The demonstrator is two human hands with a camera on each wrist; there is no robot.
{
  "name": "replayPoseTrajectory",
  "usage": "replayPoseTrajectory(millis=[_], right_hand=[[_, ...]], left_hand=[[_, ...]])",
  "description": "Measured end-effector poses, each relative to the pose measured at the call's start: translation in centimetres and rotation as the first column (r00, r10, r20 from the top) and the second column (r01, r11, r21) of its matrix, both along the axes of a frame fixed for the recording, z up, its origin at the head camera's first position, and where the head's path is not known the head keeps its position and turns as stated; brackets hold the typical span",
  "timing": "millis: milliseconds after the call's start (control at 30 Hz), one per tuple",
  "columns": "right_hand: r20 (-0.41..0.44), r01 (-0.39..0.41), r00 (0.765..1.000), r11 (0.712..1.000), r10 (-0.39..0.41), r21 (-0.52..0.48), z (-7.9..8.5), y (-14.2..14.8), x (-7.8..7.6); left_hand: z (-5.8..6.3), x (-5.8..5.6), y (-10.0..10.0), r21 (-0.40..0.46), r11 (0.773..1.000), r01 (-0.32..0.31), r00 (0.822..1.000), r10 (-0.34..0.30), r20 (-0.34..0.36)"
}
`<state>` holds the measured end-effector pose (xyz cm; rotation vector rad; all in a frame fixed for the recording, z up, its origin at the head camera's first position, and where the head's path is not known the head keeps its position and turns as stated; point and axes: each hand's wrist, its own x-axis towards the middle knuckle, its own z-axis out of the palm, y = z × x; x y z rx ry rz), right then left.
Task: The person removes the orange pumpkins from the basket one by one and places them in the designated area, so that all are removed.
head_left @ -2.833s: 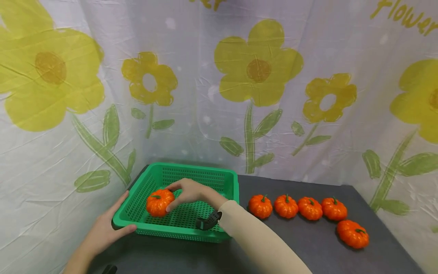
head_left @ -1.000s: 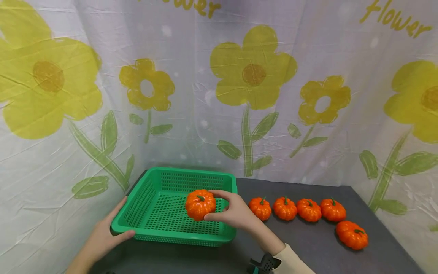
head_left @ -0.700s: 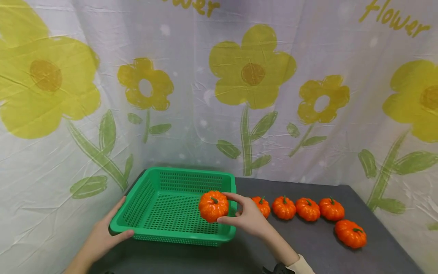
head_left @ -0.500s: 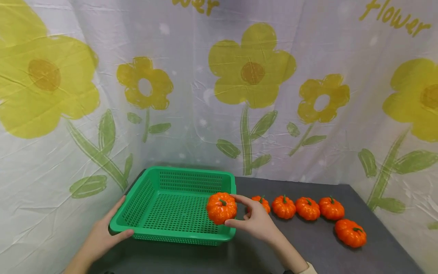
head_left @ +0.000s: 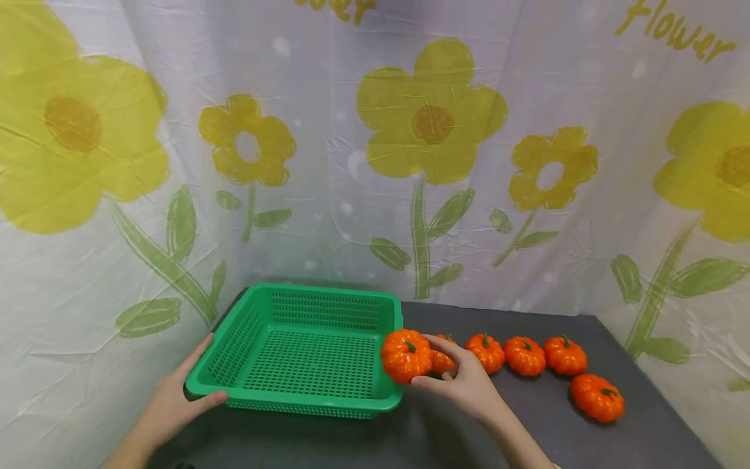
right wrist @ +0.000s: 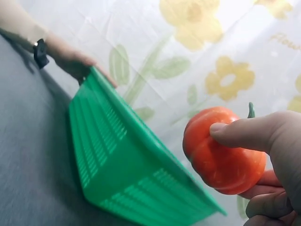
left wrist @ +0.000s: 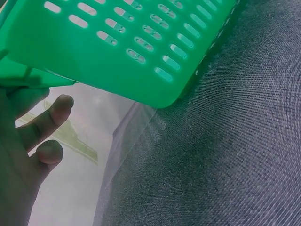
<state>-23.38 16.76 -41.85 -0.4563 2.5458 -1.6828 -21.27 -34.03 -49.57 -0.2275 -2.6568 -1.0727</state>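
Note:
A small orange pumpkin (head_left: 406, 355) with a green stem is held by my right hand (head_left: 463, 378), just past the right rim of the green basket. The right wrist view shows the thumb pressed on one side of the pumpkin (right wrist: 225, 150) and fingers under it. My left hand (head_left: 172, 400) grips the near left corner of the perforated green basket (head_left: 310, 409), thumb on the front rim. In the left wrist view several fingers (left wrist: 60, 110) curl below the basket's rim. Nothing lies inside the basket.
Right of the basket, a row of several orange pumpkins (head_left: 525, 356) stands on the dark grey table (head_left: 638, 436); the leftmost is partly hidden by my right hand. Another pumpkin (head_left: 597, 398) sits nearer the front. A flower-print curtain (head_left: 328, 215) closes off the back and sides.
My right hand has lifted the pumpkin from inside the basket and carried it rightward, beyond the right rim. The left hand stays at the basket's corner.

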Motion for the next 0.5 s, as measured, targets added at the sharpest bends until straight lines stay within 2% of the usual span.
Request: replayPoseTrajectory(millis=[300, 500], right_hand=[[0.023, 0.139, 0.99, 0.99, -0.139, 0.0, -1.5, 2.9, 0.7], [0.016, 0.237, 0.971, 0.971, -0.237, 0.014, -2.4, 5.5, 1.3]], left_hand=[[0.3, 0.0, -0.1, 0.003, 1.0, 0.009, 1.0, -0.009, -0.011], [0.3, -0.1, 0.0, -0.001, 1.0, 0.01, 1.0, -0.009, 0.018]])
